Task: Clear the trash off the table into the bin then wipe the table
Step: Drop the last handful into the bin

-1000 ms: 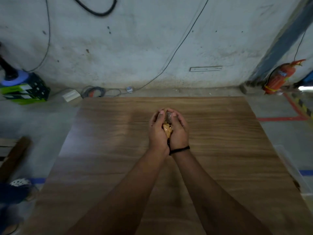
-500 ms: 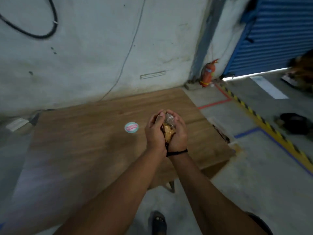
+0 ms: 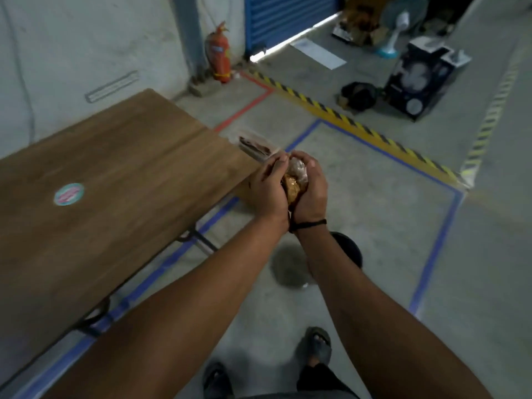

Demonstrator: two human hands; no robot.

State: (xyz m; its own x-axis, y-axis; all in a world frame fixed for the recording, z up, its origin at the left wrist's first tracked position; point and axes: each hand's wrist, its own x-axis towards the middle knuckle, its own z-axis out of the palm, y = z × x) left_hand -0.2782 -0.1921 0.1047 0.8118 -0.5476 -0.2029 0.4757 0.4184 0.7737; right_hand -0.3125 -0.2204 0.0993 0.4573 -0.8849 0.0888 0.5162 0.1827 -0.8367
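Observation:
My left hand point(image 3: 269, 191) and my right hand point(image 3: 312, 188) are cupped together around a crumpled wad of trash point(image 3: 295, 180), clear plastic and orange-brown wrapper. They hold it in the air past the right end of the wooden table point(image 3: 121, 174). A round teal and pink sticker or lid point(image 3: 69, 193) lies flat on the table top at the left. A clear container point(image 3: 256, 146) with dark contents stands on the floor just beyond the table's end, partly hidden by my left fingers.
A dark round object point(image 3: 347, 249) sits on the floor under my right forearm. Blue, red and yellow-black tape lines cross the concrete floor. A red fire extinguisher point(image 3: 220, 57) stands by the wall. A dark box point(image 3: 423, 79) and a fan point(image 3: 398, 24) are at far right.
The view has swung right, away from the table's middle to its right end and the open floor. Both hands stay closed on the trash and now hang past the table edge.

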